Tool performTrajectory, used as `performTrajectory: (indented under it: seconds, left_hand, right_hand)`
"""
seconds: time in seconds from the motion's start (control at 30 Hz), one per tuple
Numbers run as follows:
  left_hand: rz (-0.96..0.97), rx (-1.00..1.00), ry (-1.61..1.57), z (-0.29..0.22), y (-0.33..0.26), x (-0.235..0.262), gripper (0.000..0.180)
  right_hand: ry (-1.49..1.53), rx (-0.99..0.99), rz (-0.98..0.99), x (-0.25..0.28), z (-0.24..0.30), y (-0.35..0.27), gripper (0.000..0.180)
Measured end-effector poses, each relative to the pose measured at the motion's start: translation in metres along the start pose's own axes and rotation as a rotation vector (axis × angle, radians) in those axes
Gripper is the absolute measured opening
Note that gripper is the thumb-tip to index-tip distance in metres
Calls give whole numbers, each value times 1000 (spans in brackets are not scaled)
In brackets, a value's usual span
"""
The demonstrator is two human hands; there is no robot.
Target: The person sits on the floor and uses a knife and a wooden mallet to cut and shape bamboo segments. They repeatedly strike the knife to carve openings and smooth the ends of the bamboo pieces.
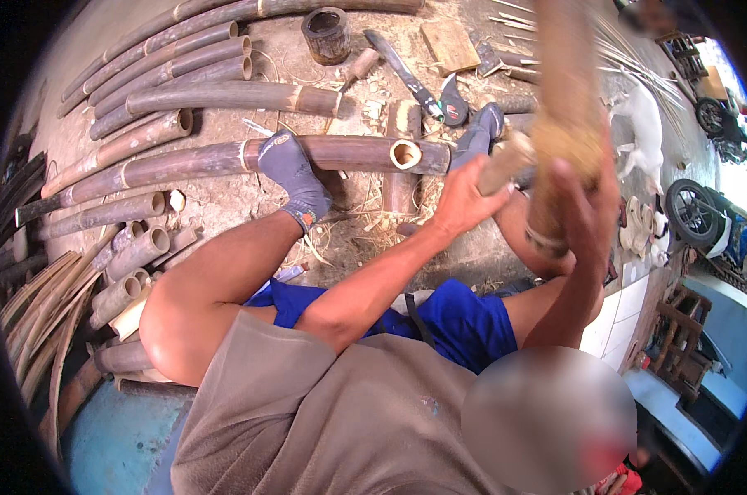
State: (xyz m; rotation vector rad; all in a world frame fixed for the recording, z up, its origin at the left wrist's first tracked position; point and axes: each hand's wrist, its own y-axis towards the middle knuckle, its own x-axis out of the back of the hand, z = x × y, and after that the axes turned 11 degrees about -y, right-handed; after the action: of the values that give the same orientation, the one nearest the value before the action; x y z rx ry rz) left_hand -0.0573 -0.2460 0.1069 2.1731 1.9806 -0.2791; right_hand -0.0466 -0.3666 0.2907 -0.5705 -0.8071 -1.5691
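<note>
My left hand (470, 198) is closed round a short, pale wooden handle (509, 165); its far end is lost behind what the right hand holds. My right hand (584, 202) grips a thick brown bamboo-like piece (565, 74), smeared by motion and running up past the top edge. Across the floor in front of me lies a dark bamboo pole (348, 154) with an oval hole (406, 154) cut near its right end. My left foot (295, 177), in a grey sock, rests on that pole, and the other foot (476, 140) is by its right end.
Several bamboo lengths (233, 99) are spread at the left, with split strips (51, 313) nearby. Beyond the pole lie a dark-bladed knife (398, 70), a wooden mallet (361, 66), a dark round pot (326, 37) and a wood block (449, 47). A white dog (641, 128) lies at right near a motorcycle (691, 213).
</note>
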Motion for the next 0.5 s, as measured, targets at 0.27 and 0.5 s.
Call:
performTrajectory:
  seconds: [0.27,0.5]
  left_hand:
    - [209,60,572,53,-17,16,44]
    - [518,213,746,85,-61,53,41]
  right_hand:
    - [-949,-389,134,136,-127,-29,90]
    - [-821,-494,227,96,-296,-135,86]
